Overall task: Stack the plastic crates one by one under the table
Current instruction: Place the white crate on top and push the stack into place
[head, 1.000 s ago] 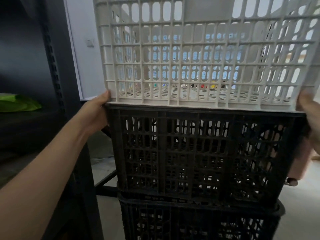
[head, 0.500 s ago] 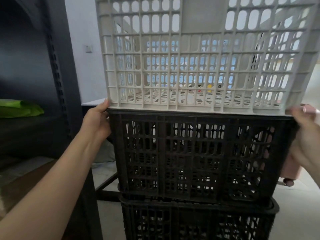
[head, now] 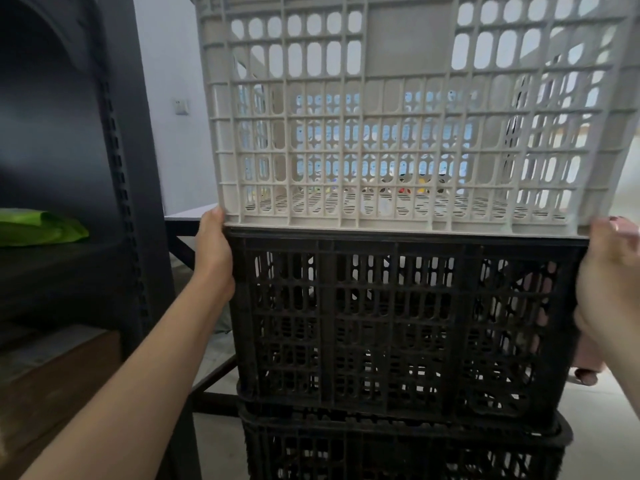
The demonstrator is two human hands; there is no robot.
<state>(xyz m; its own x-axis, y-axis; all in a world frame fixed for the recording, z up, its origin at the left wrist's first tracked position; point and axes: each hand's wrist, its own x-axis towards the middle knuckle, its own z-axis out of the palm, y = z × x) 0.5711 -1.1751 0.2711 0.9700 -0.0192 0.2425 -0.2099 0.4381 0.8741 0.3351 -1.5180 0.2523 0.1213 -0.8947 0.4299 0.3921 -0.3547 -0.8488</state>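
A pale grey plastic crate [head: 398, 57] sits on an upper black crate [head: 408, 323], which stands on a lower black crate [head: 398, 452]. My left hand [head: 214, 254] is pressed against the upper black crate's left side just under its rim, thumb tip touching the grey crate's bottom corner. My right hand [head: 609, 282] clasps the same crate's right side at the same height. The fingers of both hands are hidden behind the crate walls.
A dark metal rack [head: 117, 168] stands close on the left, with a green item [head: 41, 228] on a shelf and a brown box [head: 52, 393] below. Behind the stack is a table [head: 190, 216] with a black frame. A pink wheeled object [head: 588, 362] stands at the right.
My right hand has slid down from the grey crate's lower corner onto the upper black crate's side. The left hand has stayed at the seam. The view has shifted slightly upward.
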